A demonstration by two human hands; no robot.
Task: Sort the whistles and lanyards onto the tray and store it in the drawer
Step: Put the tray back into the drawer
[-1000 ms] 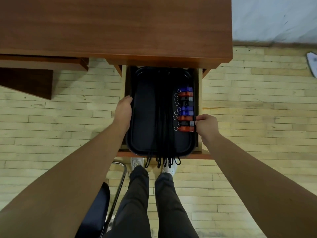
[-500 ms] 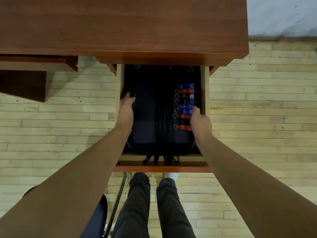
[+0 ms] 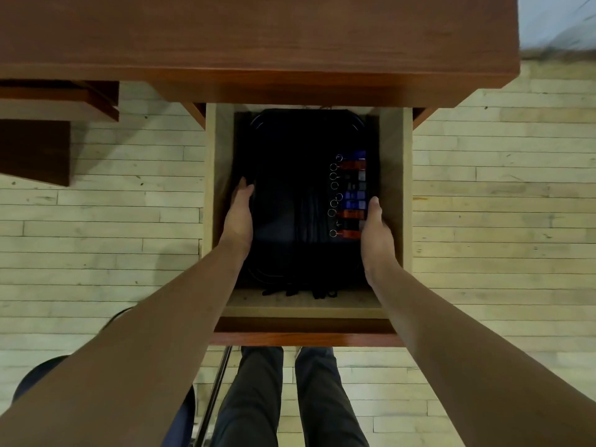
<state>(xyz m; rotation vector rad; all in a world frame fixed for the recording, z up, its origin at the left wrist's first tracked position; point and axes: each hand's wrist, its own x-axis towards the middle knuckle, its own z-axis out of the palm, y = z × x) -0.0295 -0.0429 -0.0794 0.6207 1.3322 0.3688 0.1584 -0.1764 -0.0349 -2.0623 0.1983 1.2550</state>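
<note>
Shadow fills the open drawer (image 3: 392, 188), so the black tray (image 3: 274, 195) lying inside it can hardly be told from the dark around it; its rim is marked only by faint glints at the far corners. The whistles (image 3: 353, 195) are lined up in a column at the tray's 3 o'clock side, in blue, red and dark colours, with small rings toward the middle; their shapes are blurred. The lanyards (image 3: 309, 221) are seen as dark strands running from 12 to 6 o'clock down the middle, with their looped ends spilling past the near rim onto the drawer bottom.

The left hand (image 3: 238, 214) is laid along the tray's 9 o'clock edge with the fingers (image 3: 242, 190) stretched straight against it. The right hand (image 3: 375, 230) is set at the 3 o'clock edge; only the thumb is shown, and whether the other fingers are curled round the rim cannot be told.

The reddish wooden surface (image 3: 258, 37) fills 12 o'clock, cut off by the frame. A pale plank floor (image 3: 483, 221) is spread on both sides, and a grey wall (image 3: 554, 17) is seen at 1 o'clock. Dark trouser legs (image 3: 251, 398) are seen at 6 o'clock and part of a chair (image 3: 35, 379) at 7 o'clock.
</note>
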